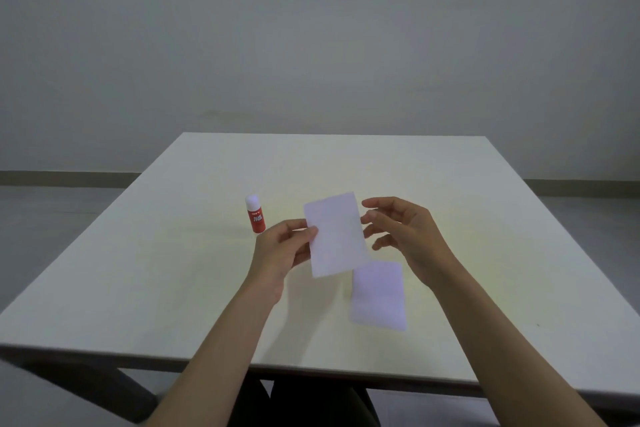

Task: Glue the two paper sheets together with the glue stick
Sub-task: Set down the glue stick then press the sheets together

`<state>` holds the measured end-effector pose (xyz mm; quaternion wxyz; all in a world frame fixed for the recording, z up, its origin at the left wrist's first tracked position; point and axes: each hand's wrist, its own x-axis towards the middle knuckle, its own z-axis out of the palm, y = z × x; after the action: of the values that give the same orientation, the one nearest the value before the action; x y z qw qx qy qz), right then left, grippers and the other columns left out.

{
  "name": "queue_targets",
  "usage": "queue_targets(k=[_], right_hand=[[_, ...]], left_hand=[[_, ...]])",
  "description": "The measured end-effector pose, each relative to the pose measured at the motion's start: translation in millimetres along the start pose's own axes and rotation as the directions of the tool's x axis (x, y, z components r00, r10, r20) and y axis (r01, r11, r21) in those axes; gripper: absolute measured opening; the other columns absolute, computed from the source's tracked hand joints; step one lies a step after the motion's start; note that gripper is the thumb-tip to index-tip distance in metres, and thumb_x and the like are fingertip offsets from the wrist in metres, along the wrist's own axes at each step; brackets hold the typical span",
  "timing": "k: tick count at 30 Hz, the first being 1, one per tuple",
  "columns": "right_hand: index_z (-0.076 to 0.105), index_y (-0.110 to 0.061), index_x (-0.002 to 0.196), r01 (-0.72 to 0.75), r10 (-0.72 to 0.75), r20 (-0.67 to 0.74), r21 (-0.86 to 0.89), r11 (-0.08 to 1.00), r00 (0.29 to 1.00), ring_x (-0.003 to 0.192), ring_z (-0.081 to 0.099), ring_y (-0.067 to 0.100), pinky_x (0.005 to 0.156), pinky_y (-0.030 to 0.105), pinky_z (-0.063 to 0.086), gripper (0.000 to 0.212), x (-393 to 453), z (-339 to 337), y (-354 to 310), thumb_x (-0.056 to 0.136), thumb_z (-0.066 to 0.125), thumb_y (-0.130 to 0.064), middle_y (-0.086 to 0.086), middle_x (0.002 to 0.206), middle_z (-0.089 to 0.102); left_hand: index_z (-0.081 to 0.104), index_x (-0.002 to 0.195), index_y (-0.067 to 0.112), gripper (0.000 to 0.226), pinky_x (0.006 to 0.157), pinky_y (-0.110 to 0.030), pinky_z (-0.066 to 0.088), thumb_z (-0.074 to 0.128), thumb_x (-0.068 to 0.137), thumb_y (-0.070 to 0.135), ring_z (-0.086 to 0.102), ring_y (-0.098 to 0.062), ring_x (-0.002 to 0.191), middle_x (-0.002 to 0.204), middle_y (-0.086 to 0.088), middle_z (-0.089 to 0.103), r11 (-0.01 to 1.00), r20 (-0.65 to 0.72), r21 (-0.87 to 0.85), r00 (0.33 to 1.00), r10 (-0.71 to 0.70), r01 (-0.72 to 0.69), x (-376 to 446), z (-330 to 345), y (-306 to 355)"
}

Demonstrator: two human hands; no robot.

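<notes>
My left hand (282, 248) pinches the left edge of a small white paper sheet (336, 236) and holds it up above the table. My right hand (403, 229) hovers just right of that sheet with fingers spread, holding nothing. A second white sheet (379, 296) lies flat on the table below, partly overlapped in view by the lifted one. The glue stick (255, 214), red with a white cap, stands upright on the table to the left of my left hand.
The pale square table (173, 253) has its near edge close to me and its far edge near a grey wall. Dark table legs show under the front edge.
</notes>
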<state>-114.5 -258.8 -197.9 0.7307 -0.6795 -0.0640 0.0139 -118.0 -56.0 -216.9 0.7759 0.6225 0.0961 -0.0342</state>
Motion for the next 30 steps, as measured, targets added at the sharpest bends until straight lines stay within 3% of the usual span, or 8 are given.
queue_targets(k=[4,7,13,18,23,30], right_hand=[[0.065,-0.013,0.105,0.02,-0.024,-0.039,-0.082,0.996,0.999,0.054,0.062,0.019,0.043,0.026,0.047,0.023,-4,-3,0,0.083,0.064,-0.003,0.01,0.077,0.065],[0.069,-0.008,0.096,0.024,-0.034,-0.063,-0.149,0.989,0.997,0.05,0.058,0.016,0.041,0.024,0.045,0.019,-9,-5,4,0.083,0.062,0.003,0.006,0.073,0.06],[0.073,-0.015,0.094,-0.078,0.024,-0.203,-0.259,0.963,0.979,0.038,0.046,0.012,0.046,0.018,0.041,0.02,-27,-21,23,0.082,0.064,-0.002,0.004,0.06,0.059],[0.072,-0.015,0.097,-0.136,0.04,-0.246,-0.391,0.91,0.968,0.041,0.048,0.001,0.055,0.013,0.041,0.022,-40,-28,44,0.08,0.066,-0.002,-0.004,0.059,0.056],[0.073,-0.015,0.098,-0.134,-0.004,-0.258,-0.516,0.846,0.966,0.055,0.048,0.007,0.057,0.005,0.039,0.022,-45,-31,55,0.081,0.067,-0.003,-0.008,0.065,0.056],[0.072,-0.015,0.101,-0.12,-0.042,-0.243,-0.612,0.782,0.969,0.059,0.047,0.002,0.058,0.002,0.036,0.022,-48,-32,60,0.081,0.067,-0.006,-0.01,0.068,0.056]], left_hand=[[0.064,0.086,0.014,0.014,0.057,-0.016,0.055,0.073,0.078,0.007,0.068,-0.008,0.056,0.06,0.004,0.073,0.988,-0.06,0.117,0.992,0.111,-0.103,0,11,-2],[0.062,0.076,0.014,0.015,0.058,-0.018,0.055,0.077,0.075,0.011,0.063,-0.01,0.053,0.06,0.0,0.07,0.958,-0.076,0.229,0.978,0.193,-0.172,0,19,-5],[0.07,0.064,0.019,0.015,0.051,-0.012,0.047,0.077,0.072,0.009,0.066,-0.005,0.053,0.058,0.007,0.072,0.905,0.064,0.382,0.983,0.174,-0.186,-4,25,-16],[0.07,0.062,0.02,0.018,0.053,-0.013,0.049,0.078,0.071,0.006,0.064,-0.002,0.05,0.057,0.009,0.071,0.838,0.123,0.514,0.983,0.137,-0.181,-8,30,-34],[0.069,0.064,0.021,0.02,0.06,-0.009,0.049,0.079,0.069,0.004,0.063,0.003,0.053,0.064,0.004,0.07,0.773,0.177,0.585,0.969,0.175,-0.246,-8,32,-44],[0.069,0.064,0.019,0.02,0.056,-0.004,0.044,0.078,0.069,0.002,0.06,0.008,0.052,0.063,0.008,0.068,0.738,0.209,0.615,0.96,0.189,-0.279,-6,34,-51]])
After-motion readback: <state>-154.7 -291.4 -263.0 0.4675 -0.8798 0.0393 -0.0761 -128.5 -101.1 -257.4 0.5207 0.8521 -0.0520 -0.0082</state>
